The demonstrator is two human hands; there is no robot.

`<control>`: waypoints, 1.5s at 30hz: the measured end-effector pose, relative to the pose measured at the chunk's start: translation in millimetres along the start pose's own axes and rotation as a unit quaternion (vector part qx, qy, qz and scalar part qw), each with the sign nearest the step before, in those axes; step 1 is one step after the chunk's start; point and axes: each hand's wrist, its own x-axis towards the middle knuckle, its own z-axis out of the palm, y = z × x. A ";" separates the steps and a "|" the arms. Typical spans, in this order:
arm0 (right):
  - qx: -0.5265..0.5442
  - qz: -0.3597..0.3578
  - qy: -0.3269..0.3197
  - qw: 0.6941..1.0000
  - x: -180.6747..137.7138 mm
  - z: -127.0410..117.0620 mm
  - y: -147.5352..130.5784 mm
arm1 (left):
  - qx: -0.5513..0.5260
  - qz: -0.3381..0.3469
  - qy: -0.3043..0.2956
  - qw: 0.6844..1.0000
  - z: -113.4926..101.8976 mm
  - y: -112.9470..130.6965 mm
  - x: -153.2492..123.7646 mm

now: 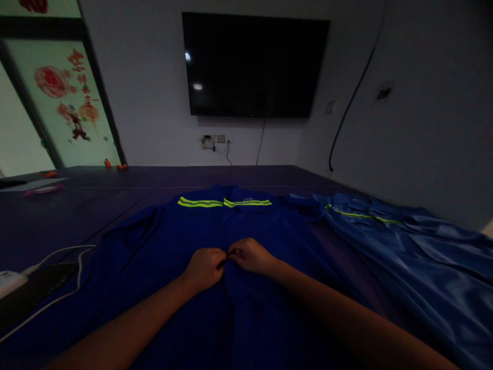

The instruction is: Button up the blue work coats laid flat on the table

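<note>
A dark blue work jacket (192, 231) lies spread out, its collar away from me and yellow-green reflective bands across the chest. My left hand (206, 267) is closed at the middle of its front opening, fingers pinched on the edge. Right beside it, my right hand (250, 256) pinches the same front edge, thumb and forefinger together. The two hands almost touch at the fingertips. A small dark spot shows between them, too dim to make out. Below the hands the front edge runs down toward me.
To the right lies another blue garment (408, 252) with a yellow-green stripe. A white power strip (11, 282) and white cable (79, 267) are at the left, by a dark flat object (38, 290). Small orange things (108, 163) sit near the door; a television (256, 67) hangs on the wall.
</note>
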 end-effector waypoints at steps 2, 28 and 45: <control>-0.007 -0.020 0.001 1.000 -0.5 -1.1 1.0 | 0.002 -0.001 0.001 1.000 -0.4 0.4 -0.1; -0.008 0.097 0.061 0.993 -60.4 0.7 -67.1 | -0.128 -0.055 -0.040 0.989 -11.0 19.9 -32.4; -0.052 0.115 -0.078 0.989 -74.8 -14.6 -92.7 | -0.214 0.081 -0.128 0.965 -24.4 29.1 -46.7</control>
